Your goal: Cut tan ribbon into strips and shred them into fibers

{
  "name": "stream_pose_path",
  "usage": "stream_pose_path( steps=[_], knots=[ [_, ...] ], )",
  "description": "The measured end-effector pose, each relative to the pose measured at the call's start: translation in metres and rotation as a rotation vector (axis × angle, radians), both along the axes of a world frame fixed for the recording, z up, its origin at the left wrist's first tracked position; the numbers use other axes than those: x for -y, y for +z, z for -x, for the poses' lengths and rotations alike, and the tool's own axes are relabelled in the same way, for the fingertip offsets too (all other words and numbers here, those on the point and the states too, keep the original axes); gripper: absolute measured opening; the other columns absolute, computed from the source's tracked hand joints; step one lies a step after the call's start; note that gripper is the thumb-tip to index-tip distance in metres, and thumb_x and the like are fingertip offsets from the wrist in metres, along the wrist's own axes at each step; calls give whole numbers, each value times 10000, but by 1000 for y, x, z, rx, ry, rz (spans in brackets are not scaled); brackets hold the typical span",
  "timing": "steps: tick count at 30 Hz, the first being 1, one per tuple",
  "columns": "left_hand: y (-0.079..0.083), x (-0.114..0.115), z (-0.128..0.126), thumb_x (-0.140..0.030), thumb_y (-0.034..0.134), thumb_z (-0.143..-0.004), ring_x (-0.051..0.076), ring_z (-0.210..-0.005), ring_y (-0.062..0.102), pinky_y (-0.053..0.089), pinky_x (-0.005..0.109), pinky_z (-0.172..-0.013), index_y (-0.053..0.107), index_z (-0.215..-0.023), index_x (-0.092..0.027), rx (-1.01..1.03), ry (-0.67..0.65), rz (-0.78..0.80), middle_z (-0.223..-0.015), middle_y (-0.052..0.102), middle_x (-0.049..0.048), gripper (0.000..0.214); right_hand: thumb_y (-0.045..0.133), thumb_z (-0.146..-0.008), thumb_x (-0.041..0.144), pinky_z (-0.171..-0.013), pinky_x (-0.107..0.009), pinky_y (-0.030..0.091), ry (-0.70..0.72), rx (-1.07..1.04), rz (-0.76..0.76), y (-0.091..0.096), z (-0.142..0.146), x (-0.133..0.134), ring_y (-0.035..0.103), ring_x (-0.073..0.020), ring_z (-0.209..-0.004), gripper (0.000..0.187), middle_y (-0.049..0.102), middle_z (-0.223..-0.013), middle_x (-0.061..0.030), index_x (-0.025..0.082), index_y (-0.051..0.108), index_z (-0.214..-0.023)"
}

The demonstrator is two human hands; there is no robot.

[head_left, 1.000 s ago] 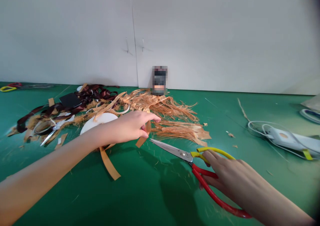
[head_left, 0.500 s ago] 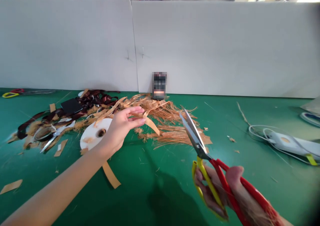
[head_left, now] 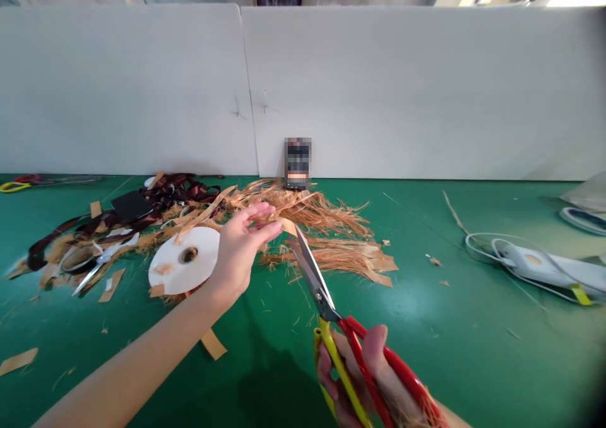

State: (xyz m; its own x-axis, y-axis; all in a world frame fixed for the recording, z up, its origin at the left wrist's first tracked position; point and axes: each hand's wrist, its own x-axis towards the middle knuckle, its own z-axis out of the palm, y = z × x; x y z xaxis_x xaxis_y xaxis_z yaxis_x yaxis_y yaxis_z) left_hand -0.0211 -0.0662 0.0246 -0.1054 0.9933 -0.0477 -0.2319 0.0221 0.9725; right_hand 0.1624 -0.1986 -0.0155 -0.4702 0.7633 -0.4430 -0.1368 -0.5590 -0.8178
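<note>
Green work mat (head_left: 416,352) underfoot of everything, white panels (head_left: 142,87) closing off the far edge. Up off the mat, near the middle of the view, a thin tan strip (head_left: 286,226), pinched narrowly between thumb and fingertips of the left hand (head_left: 243,254), its free end left sticking out past the fingers, apparently so that it stays exposed to a blade. Just beside that end, the tips of long steel scissors (head_left: 310,276), blades parted only slightly, angled up and away from the body. Round their red and yellow handles, the right hand (head_left: 364,377), fingers curled firmly through the loops, lifting the tool clear of the mat.

Just beside the left wrist, a flat white ribbon spool (head_left: 173,276), dark-centred, with tan scraps on it. Beyond the blades, a loose heap of shredded tan fibre (head_left: 326,257), pushed out of the working space. Further left, a tangle of dark ribbon (head_left: 177,191) and small silver scissors (head_left: 97,262). Off to the right, a white corded device (head_left: 534,265). Against the panel, an upright object (head_left: 297,163), too blurred to identify.
</note>
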Motion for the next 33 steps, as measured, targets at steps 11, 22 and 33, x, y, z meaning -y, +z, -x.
stream_pose_path(
  steps=[11, 22, 33],
  knots=[
    [-5, 20, -8, -196, 806, -640, 206, -943, 677, 575, 318, -812, 627, -1060, -135, -2, -2, 64, -1126, 673, 94, 460, 279, -553, 975, -319, -167, 265, -22, -59, 55, -10, 26, -5, 378, -9, -332, 806, 436, -633, 62, 210, 418, -768],
    [-10, 27, -9, -167, 803, -633, 191, -924, 677, 572, 316, -833, 633, -1007, -139, 57, 50, 98, -1033, 689, 67, 412, 364, -627, 923, -279, -137, 296, -66, -72, 64, -31, 40, -5, 395, -13, -311, 709, 404, -582, 92, 225, 345, -746],
    [-12, 31, 3, -205, 804, -649, 175, -952, 655, 545, 288, -833, 626, -1028, -162, -3, 65, 70, -1088, 678, 53, 420, 489, -708, 803, -357, -202, 319, -168, 317, -30, -12, 27, -16, 371, -50, -365, 582, 375, -557, 91, 231, 386, -730]
  ],
)
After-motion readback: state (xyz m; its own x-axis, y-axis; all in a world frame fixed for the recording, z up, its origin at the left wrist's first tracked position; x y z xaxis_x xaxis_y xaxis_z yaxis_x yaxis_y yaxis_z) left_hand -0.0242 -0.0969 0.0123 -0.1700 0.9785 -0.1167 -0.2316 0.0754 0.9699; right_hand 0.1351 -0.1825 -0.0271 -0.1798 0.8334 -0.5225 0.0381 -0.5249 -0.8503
